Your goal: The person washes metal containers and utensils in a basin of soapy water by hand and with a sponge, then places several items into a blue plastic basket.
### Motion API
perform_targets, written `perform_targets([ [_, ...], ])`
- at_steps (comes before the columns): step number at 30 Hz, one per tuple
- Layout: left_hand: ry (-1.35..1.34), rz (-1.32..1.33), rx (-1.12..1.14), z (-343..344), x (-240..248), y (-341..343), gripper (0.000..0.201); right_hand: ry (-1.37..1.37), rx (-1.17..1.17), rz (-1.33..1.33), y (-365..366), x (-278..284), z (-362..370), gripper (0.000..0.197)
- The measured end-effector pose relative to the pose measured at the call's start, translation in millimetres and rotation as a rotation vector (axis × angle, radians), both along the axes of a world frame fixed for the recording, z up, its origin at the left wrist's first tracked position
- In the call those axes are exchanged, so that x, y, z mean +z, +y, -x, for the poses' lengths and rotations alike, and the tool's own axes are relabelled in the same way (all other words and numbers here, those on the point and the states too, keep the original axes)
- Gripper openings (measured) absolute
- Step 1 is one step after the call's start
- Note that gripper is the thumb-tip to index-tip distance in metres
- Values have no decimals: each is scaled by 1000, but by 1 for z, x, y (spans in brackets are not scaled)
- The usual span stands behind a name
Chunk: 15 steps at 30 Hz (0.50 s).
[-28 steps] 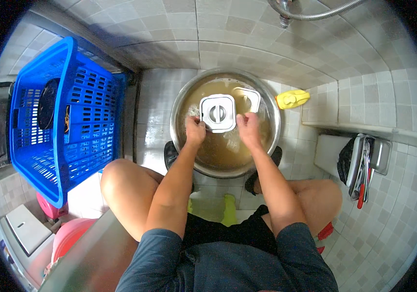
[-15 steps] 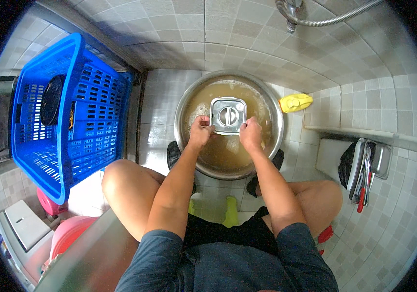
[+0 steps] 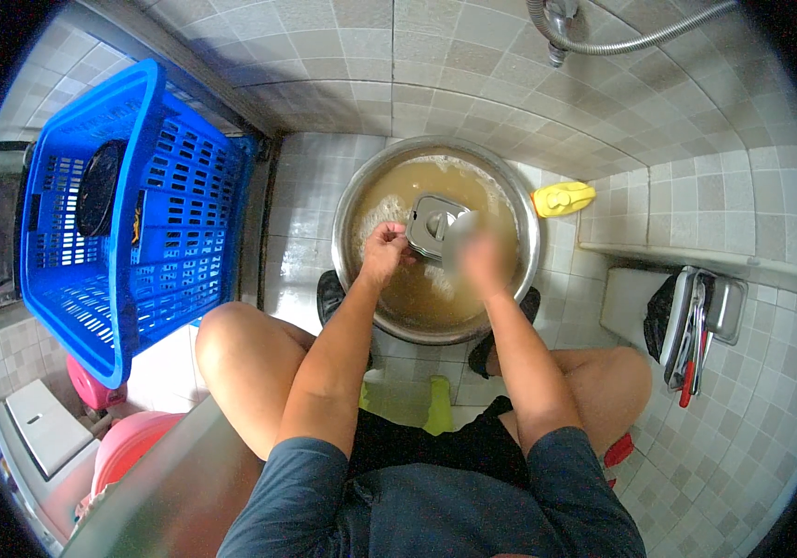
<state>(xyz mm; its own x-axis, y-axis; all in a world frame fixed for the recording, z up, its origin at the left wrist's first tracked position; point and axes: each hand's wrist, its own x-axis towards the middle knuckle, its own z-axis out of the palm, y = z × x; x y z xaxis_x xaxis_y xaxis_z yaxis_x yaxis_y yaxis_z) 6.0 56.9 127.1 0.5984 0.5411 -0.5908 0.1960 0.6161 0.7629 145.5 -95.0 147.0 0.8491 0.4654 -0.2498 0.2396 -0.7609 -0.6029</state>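
Note:
A square steel pan lid (image 3: 427,223) with rounded corners and a recessed round grip is held tilted over a wide metal basin (image 3: 346,265) of cloudy, brownish, sudsy water. My left hand (image 3: 385,253) pinches the lid's left edge between thumb and fingers. By its lower right corner is my right hand (image 3: 487,265); a blur covers its fingers and that side of the lid, so its grip and anything in it cannot be made out. Whether the lid's lower edge touches the water is unclear.
A tall blue plastic basket (image 3: 184,209) stands at the left, a dark round item inside. Right of the basin lies a yellow bottle (image 3: 566,198). Farther right are steel pans (image 3: 726,309) and red-handled utensils (image 3: 688,381). A shower hose (image 3: 645,42) hangs from the tiled wall.
The lid has tipped and turned, shifting slightly right, so its top looks foreshortened. My right hand has moved a little right and is now blurred. My left hand stays at the lid's left edge.

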Motion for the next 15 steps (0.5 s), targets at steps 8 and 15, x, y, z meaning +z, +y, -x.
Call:
perform_targets([
  [8,-6,50,-66,-1,-1,0,25,-75,-84,-84,-16,-34,-2,21],
  [15,0,149,-186,1,-7,3,28,303,-126,162,-13,-22,-12,16],
])
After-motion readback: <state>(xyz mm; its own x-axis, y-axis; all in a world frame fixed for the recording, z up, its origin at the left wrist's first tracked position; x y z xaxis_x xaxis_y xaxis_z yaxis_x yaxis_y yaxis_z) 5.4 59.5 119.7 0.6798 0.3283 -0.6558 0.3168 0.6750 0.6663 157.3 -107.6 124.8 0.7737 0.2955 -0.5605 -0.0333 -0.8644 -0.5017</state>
